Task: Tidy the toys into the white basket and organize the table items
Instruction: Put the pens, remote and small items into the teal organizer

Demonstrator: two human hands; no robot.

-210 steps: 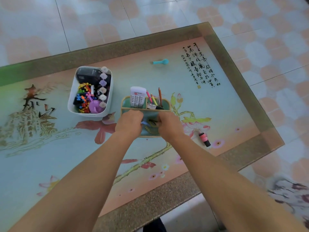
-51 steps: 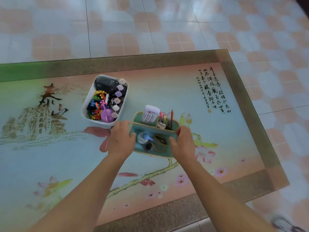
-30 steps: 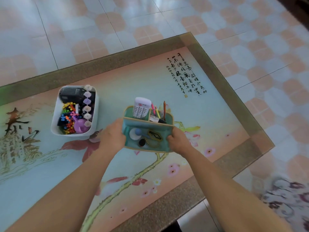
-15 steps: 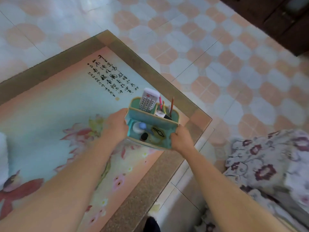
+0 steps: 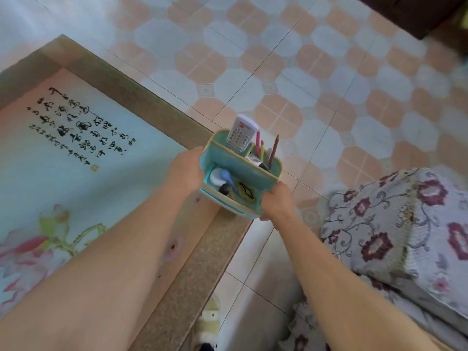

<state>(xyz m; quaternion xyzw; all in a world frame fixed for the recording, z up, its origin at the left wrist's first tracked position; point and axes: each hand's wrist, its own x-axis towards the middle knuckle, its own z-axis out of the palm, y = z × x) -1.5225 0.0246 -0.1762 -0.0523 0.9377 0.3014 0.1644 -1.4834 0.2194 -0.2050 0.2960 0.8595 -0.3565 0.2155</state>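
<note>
Rectangular glass-topped table with a speckled brown border; the surface carries printed black calligraphy and pink lotus flowers on a pale blue-green and peach ground. Only its right corner region is in view, above a tiled floor of peach and white tiles.

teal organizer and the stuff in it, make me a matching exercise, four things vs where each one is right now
Things:
1. remote control
2. pencils
3. left hand
4. right hand

Places:
A. gripping the teal organizer's near right corner
B. upright in the back left compartment
C. holding the organizer's left side
D. upright in the back right compartment

Pairs: 1-B, 2-D, 3-C, 4-A
</note>
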